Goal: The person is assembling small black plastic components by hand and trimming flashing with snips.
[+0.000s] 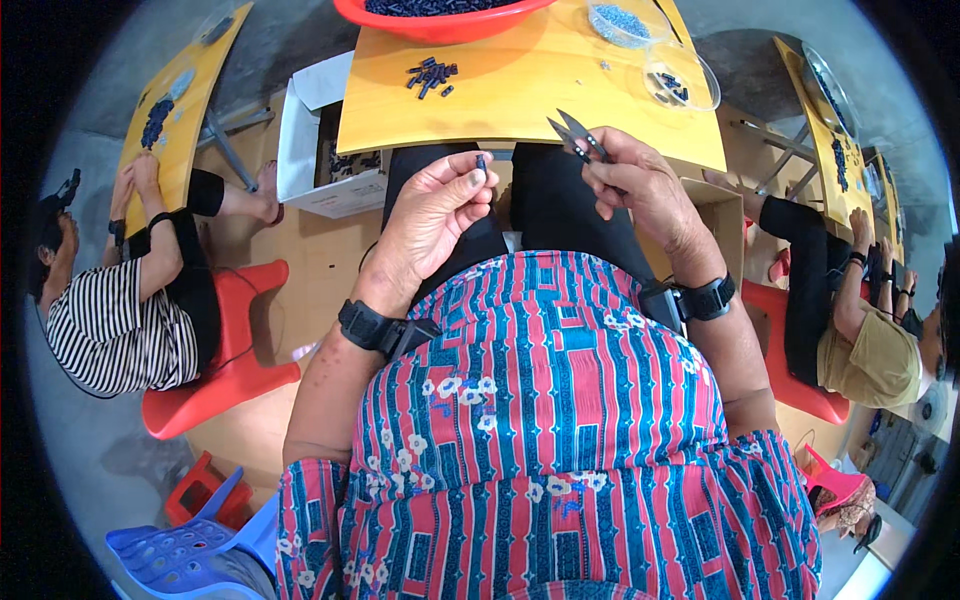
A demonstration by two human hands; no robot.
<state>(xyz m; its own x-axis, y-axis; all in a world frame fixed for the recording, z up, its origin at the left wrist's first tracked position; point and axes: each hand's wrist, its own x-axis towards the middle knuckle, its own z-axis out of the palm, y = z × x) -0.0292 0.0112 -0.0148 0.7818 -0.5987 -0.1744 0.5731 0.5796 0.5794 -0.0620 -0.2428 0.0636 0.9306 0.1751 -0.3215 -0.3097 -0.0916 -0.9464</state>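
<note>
Just off the table's front edge, my left hand [437, 212] pinches a small dark cylindrical piece [481, 163] upright between thumb and forefinger. To its right, my right hand [643, 184] is closed around small dark thread snips [577, 134], whose pointed blades stand apart and aim up and to the left. The blades and the piece do not touch. Beyond my left hand, a loose pile of similar dark pieces [431, 77] lies on the yellow table [520, 85]. A clear shallow dish [706, 75] near the right edge holds several more dark pieces.
At the table's back stands a red basin [445, 24] full of dark pieces, with a clear tub [622, 25] of light blue bits to its right. A white box [312, 135] sits below the table's left side. People work at tables left and right.
</note>
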